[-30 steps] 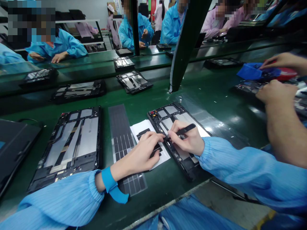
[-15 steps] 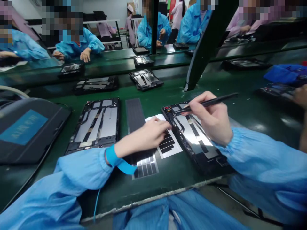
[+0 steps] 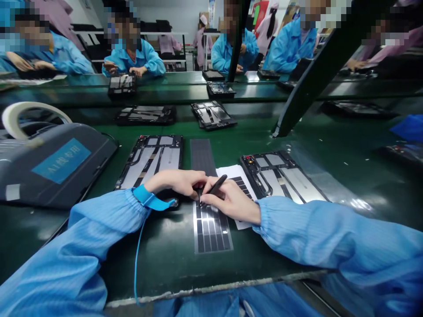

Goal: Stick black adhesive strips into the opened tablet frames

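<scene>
The right hand (image 3: 233, 199) pinches black tweezers (image 3: 218, 184), a sticker sheet (image 3: 213, 235) beneath it; the left hand (image 3: 178, 182) curls just beside, its hold unclear.

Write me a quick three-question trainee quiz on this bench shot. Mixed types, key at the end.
1. Multiple choice: what does the right hand grip?
A) a white ring-shaped roll
B) a slim black hand tool
C) a blue rectangular label

2. True or false: the right hand wears the bright blue wristband.

3. Short answer: what lies between the clear-edged plastic strip of black rectangles and the flat black device with silver panels on the right?

Key:
1. B.
2. False; the left hand wears the bright blue wristband.
3. A white sheet with black bars, partly covered by the right hand.
</scene>
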Motion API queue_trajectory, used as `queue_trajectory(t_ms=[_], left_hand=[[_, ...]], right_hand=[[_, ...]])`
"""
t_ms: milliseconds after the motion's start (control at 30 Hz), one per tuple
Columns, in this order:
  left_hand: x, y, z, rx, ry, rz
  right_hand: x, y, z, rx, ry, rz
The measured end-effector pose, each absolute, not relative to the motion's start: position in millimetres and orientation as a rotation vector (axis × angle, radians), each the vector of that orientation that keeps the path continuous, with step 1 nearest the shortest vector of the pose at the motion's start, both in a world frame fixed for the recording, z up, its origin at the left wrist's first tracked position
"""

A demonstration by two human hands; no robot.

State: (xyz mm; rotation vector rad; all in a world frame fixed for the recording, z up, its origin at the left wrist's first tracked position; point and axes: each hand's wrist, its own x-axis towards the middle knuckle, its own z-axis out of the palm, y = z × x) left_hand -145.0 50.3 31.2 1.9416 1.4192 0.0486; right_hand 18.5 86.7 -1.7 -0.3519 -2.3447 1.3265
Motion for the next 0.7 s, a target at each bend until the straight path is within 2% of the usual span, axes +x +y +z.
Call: queue_trajectory(t_ms=[100,500,700], left_hand=[[-146,53,31,1.909,1.331,0.046],[-149,55,25,1.867,1.315,0.059],[-152,56,29,1.842,1.327,0.014]], right_hand=[[19,85,-3,-0.413,-2.286,1.463],[16,85,-8,-0.447,-2.213,1.546],[42,108,42,-0.420,-1.949,1.677]])
